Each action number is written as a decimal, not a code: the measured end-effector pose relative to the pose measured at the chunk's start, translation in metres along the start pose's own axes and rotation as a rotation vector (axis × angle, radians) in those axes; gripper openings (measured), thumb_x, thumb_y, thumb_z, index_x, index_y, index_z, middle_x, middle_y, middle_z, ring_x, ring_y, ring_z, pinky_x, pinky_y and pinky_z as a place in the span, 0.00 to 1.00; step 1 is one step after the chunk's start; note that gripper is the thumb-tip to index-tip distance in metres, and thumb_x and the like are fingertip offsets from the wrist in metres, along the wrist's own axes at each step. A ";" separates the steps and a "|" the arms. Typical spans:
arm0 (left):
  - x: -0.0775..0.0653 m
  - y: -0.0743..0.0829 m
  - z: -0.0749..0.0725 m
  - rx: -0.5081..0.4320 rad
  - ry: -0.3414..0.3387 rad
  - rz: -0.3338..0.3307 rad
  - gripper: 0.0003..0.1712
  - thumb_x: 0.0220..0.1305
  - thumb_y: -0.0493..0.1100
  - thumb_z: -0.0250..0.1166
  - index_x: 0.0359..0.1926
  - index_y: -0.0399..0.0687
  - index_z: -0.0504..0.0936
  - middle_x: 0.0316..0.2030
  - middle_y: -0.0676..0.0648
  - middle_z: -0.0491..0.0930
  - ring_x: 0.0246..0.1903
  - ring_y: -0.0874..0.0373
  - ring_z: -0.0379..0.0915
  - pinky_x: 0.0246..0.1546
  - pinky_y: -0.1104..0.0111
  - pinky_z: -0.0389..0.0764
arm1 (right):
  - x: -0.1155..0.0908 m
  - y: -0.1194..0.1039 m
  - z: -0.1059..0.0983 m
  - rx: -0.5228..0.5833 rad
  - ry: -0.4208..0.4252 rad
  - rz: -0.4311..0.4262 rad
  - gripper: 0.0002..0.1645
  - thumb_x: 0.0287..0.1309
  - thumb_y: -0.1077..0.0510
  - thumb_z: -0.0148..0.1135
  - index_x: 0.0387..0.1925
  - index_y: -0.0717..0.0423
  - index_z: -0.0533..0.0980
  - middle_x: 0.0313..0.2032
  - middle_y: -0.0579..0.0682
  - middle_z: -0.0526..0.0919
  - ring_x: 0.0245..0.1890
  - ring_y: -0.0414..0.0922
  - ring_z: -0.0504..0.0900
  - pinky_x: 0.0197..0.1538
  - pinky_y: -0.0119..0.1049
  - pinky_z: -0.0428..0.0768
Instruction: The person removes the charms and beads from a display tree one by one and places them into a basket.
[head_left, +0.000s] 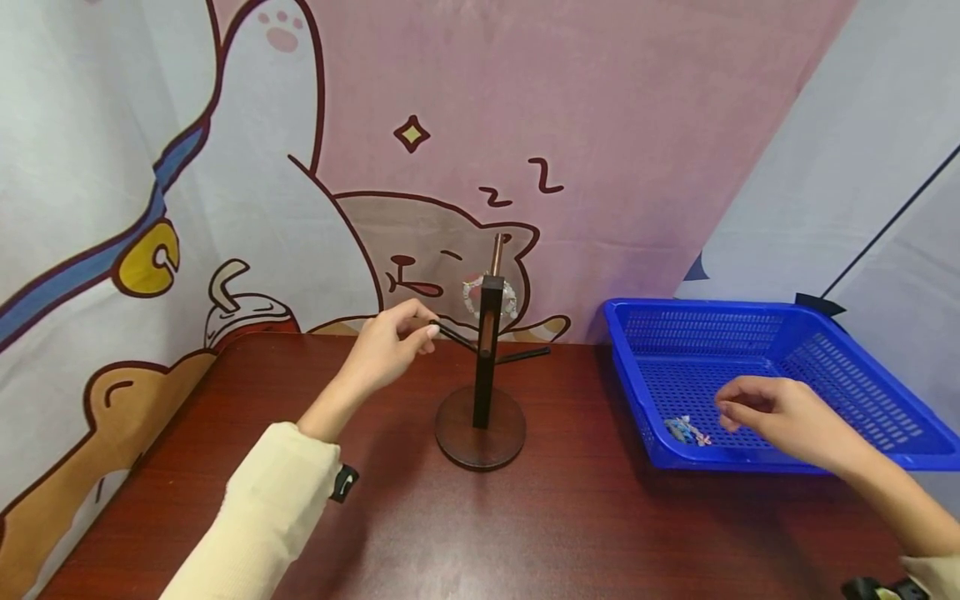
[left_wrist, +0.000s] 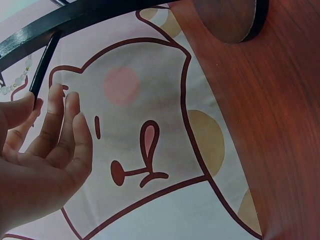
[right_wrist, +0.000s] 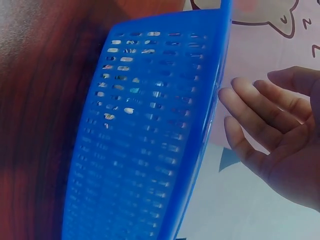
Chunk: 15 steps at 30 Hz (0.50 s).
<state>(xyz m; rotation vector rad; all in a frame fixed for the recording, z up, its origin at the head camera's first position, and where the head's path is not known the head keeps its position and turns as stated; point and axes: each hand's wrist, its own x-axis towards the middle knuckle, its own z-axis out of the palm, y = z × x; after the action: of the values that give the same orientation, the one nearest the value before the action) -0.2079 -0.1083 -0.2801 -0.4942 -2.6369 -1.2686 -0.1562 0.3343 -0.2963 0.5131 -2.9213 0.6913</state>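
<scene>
A dark wooden stand with a round base and several thin rods rises from the table. My left hand pinches the tip of its left rod between thumb and forefinger; the other fingers are spread in the left wrist view. A clear beaded bracelet hangs behind the top of the post, partly hidden by it. Over the blue basket, my right hand hovers with loosely bent fingers and nothing in them. Small beaded pieces in blue and pink lie in the basket's near left corner.
The reddish-brown table meets a cartoon-printed cloth behind and to the left. On the right, the basket's raised walls stand between the table's middle and its right side.
</scene>
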 end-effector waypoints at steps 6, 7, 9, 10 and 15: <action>0.000 0.000 0.000 0.005 -0.002 -0.004 0.06 0.64 0.40 0.58 0.41 0.45 0.77 0.24 0.47 0.80 0.28 0.57 0.75 0.26 0.66 0.69 | 0.007 -0.010 0.000 0.007 -0.007 -0.027 0.04 0.60 0.61 0.57 0.32 0.54 0.77 0.21 0.39 0.78 0.24 0.33 0.75 0.26 0.31 0.72; 0.000 0.000 0.000 0.007 -0.001 -0.005 0.06 0.64 0.40 0.58 0.40 0.45 0.77 0.23 0.48 0.80 0.28 0.57 0.75 0.26 0.66 0.69 | 0.008 -0.011 0.000 0.013 -0.008 -0.031 0.03 0.59 0.61 0.57 0.32 0.54 0.77 0.21 0.39 0.78 0.24 0.33 0.75 0.26 0.31 0.72; 0.000 0.000 -0.001 0.010 0.001 -0.007 0.06 0.64 0.40 0.58 0.40 0.45 0.77 0.23 0.49 0.80 0.28 0.57 0.75 0.26 0.66 0.69 | 0.011 -0.014 0.002 0.028 -0.005 -0.045 0.03 0.59 0.62 0.58 0.31 0.54 0.77 0.21 0.38 0.78 0.23 0.34 0.76 0.26 0.31 0.72; 0.000 0.001 -0.001 0.010 0.001 -0.007 0.06 0.64 0.41 0.58 0.40 0.45 0.77 0.23 0.48 0.80 0.28 0.56 0.75 0.26 0.66 0.69 | 0.012 -0.016 0.003 0.036 -0.004 -0.052 0.03 0.58 0.62 0.58 0.31 0.54 0.77 0.21 0.38 0.78 0.23 0.34 0.76 0.26 0.31 0.73; 0.000 0.001 -0.001 0.007 -0.001 -0.005 0.06 0.64 0.40 0.57 0.41 0.45 0.77 0.24 0.45 0.81 0.28 0.56 0.75 0.26 0.66 0.69 | 0.020 -0.023 0.005 0.072 -0.038 -0.057 0.03 0.59 0.62 0.57 0.33 0.56 0.77 0.23 0.40 0.79 0.24 0.35 0.77 0.26 0.31 0.73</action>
<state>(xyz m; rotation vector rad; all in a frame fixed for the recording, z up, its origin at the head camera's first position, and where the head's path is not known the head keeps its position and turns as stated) -0.2076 -0.1081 -0.2790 -0.4880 -2.6437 -1.2610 -0.1667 0.3067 -0.2873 0.6212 -2.9127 0.7899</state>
